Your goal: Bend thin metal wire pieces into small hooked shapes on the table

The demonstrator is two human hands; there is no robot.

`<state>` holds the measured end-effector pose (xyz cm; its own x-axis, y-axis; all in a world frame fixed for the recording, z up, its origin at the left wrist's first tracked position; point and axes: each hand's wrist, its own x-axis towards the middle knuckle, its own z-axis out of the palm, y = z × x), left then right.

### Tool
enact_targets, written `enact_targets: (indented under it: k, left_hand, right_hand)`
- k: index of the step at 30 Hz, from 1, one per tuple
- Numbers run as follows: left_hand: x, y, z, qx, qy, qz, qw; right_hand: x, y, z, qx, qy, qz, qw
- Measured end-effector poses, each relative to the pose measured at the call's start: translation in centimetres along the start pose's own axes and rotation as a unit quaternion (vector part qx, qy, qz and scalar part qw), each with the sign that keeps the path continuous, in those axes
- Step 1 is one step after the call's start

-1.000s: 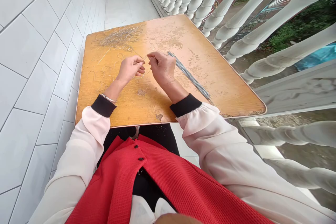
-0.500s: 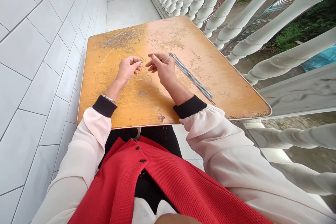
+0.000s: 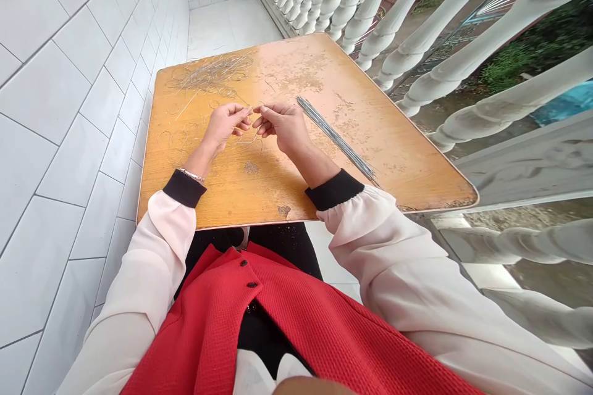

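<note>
My left hand (image 3: 225, 123) and my right hand (image 3: 282, 124) meet fingertip to fingertip above the middle of a worn orange table (image 3: 370, 129). Both pinch a thin bent wire (image 3: 252, 136) whose loop hangs down between them. A bundle of straight grey wires (image 3: 336, 139) lies just right of my right hand. Several curved wire pieces (image 3: 178, 133) lie on the table left of my left hand. A tangled pile of wire (image 3: 210, 71) sits at the far left corner.
A white tiled wall (image 3: 69, 74) runs close along the table's left side. White balusters (image 3: 417, 24) of a railing stand to the right and behind. The table's near edge is chipped (image 3: 283, 210). My red vest and white sleeves fill the foreground.
My two hands have drawn closer together, so their fingertips now touch on the wire. The view has tipped slightly, shifting the table a little lower in the picture.
</note>
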<state>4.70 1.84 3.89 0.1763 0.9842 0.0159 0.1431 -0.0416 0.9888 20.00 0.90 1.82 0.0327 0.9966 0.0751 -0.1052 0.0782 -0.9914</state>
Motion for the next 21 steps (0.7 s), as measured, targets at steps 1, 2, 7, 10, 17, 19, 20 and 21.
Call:
enact_targets:
  k: [1,2,7,10,17,19,20,21]
  left_hand:
    - [0.0,0.1,0.0,0.006,0.003,0.000,1.000]
    - [0.0,0.2,0.0,0.011,0.006,-0.001,1.000]
    - [-0.2,0.7,0.4,0.051,0.024,0.018,0.998]
    - [-0.2,0.7,0.7,0.057,0.027,0.019,0.998]
    - [0.5,0.1,0.7,0.012,0.037,-0.027,0.999]
    - [0.8,-0.1,0.3,0.006,0.059,-0.034,0.998]
    - [1.0,-0.2,0.1,0.004,0.073,-0.038,0.997]
    - [1.1,-0.2,-0.1,0.004,0.086,-0.041,0.995]
  right_hand:
    - [0.0,0.0,0.1,-0.002,0.005,0.000,1.000]
    - [0.0,0.1,0.2,-0.006,0.013,-0.001,1.000]
    - [0.2,0.2,0.3,-0.031,0.053,-0.011,0.998]
    - [0.2,0.3,0.4,-0.041,0.048,-0.020,0.998]
    - [0.5,0.0,-0.3,-0.063,0.071,0.005,0.996]
    - [1.5,-0.2,-0.8,-0.063,0.102,0.053,0.991]
    - [2.2,-0.2,-1.1,-0.069,0.117,0.080,0.988]
    - [2.9,-0.3,-1.4,-0.081,0.127,0.105,0.983]
